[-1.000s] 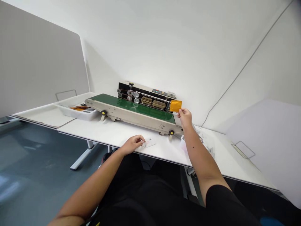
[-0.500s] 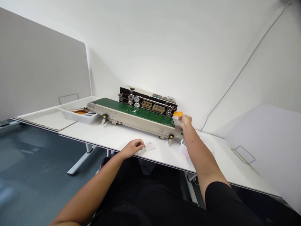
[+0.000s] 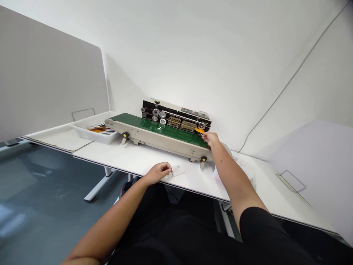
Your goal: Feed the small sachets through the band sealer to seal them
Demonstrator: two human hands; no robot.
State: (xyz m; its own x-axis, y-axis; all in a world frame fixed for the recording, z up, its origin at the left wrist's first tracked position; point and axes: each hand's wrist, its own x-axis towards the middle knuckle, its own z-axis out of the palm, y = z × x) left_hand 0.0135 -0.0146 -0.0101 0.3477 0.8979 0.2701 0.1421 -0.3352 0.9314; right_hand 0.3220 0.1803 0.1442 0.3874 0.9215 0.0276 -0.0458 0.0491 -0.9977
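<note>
At the right end of a band sealer (image 3: 176, 119), my right hand (image 3: 210, 139) pinches the near edge of a small orange packet (image 3: 199, 130). The packet's far edge is in among the rollers at the sealer's intake, over the green conveyor belt (image 3: 132, 119). My left hand (image 3: 157, 173) rests by the table's front edge, its thumb and fingers closed on the left corner of a small white printed packet (image 3: 178, 170). That packet lies almost flat on the white table.
A white plastic tray (image 3: 95, 136) with several orange and white packets stands left of the conveyor. Partly behind my right forearm are a pale container and clear plastic (image 3: 245, 165). Grey panels (image 3: 52, 77) flank the table. A cable (image 3: 292, 77) runs down the wall.
My right hand has moved left with the orange packet, bringing it into the sealer's intake rollers. My left hand stays on the white packet. The view has shifted slightly.
</note>
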